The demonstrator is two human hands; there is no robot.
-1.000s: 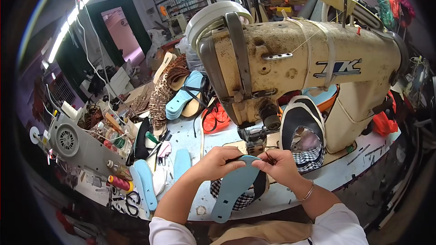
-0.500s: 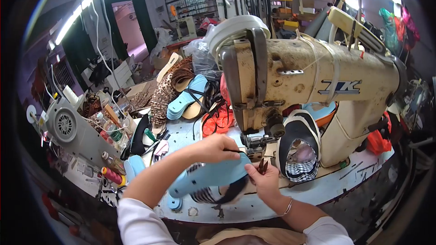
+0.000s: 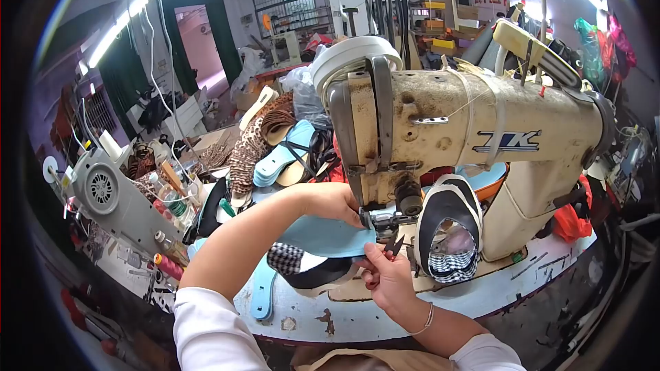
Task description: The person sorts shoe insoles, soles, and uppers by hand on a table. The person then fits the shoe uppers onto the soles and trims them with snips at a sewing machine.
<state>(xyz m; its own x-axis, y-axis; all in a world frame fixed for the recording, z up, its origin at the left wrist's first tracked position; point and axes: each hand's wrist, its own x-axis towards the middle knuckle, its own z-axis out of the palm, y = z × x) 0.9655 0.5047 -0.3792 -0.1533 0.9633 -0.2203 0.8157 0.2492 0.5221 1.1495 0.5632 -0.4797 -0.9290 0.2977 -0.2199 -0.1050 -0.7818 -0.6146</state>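
A light blue insole (image 3: 330,236) is held level in front of the sewing machine (image 3: 440,120). My left hand (image 3: 333,203) grips its far edge, close to the presser foot. With thumb and fingers my right hand (image 3: 386,273) pinches the insole's right end and also holds small dark snips (image 3: 394,246), blades pointing up. Beneath the insole lies a black shoe with a houndstooth lining (image 3: 316,275), partly hidden. Another black shoe with white trim (image 3: 450,227) stands right of the needle area.
Another blue insole (image 3: 262,292) lies near the table's front edge. Leopard-print pieces (image 3: 244,158) and stacked blue insoles (image 3: 282,154) are piled behind. A red thread spool (image 3: 168,266) and a grey machine (image 3: 113,196) stand at left, an orange-red bag (image 3: 572,220) at right.
The insole has swung from nearly upright to level and moved towards the machine. My left arm now reaches farther across. The view has shifted, and the lower blue insole shows more.
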